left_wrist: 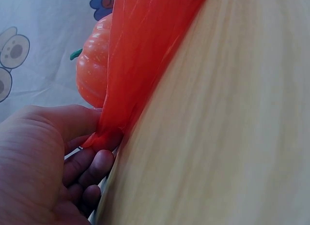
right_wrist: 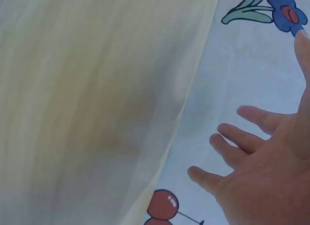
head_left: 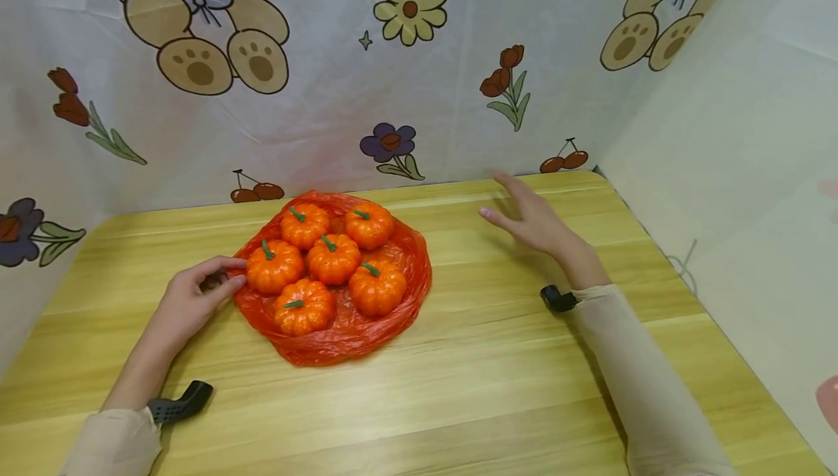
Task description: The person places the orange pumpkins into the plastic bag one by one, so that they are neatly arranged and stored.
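A red plastic bag [head_left: 340,348] lies spread on the table, with several small orange pumpkins [head_left: 334,259] with green stems sitting on it. At the bag's left edge my left hand [head_left: 196,292] pinches the film between thumb and fingers. The left wrist view shows the bag [left_wrist: 140,55] stretched from that pinch, and one pumpkin [left_wrist: 92,65] behind it. My right hand [head_left: 533,221] hovers over the right rear of the table, apart from the bag. Its fingers [right_wrist: 237,142] are spread and hold nothing in the right wrist view.
The wooden table [head_left: 458,403] meets a white cloth backdrop [head_left: 314,134] printed with bears, flowers and cherries. A pale wall [head_left: 740,192] borders the right side. A thin cord [head_left: 684,266] hangs beside the table's right edge.
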`<state>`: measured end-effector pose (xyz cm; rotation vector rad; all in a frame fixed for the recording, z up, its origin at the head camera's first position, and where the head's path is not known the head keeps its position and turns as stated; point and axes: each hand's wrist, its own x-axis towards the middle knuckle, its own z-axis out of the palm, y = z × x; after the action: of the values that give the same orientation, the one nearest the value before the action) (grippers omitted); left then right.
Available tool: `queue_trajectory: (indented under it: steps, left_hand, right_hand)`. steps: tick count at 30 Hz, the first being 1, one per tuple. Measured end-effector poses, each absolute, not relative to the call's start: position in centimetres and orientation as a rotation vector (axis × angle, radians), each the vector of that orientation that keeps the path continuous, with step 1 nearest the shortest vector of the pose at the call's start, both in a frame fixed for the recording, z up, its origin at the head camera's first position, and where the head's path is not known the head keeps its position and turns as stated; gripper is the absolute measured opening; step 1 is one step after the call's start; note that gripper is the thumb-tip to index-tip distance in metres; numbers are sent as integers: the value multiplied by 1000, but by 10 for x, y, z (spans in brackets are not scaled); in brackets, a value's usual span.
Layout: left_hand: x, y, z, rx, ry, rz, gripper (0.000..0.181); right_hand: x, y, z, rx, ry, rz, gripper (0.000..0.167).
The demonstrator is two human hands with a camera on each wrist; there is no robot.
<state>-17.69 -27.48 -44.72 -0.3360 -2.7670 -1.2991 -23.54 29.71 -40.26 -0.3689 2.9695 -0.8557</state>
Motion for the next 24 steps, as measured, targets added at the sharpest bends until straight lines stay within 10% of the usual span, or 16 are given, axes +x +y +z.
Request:
queue_trajectory:
  steps: [24]
  left_hand:
    - [-178, -269, -448, -342, -2743, -1334, 28]
  right_hand:
    - [-225, 329, -391, -272, 3029, -702, 89]
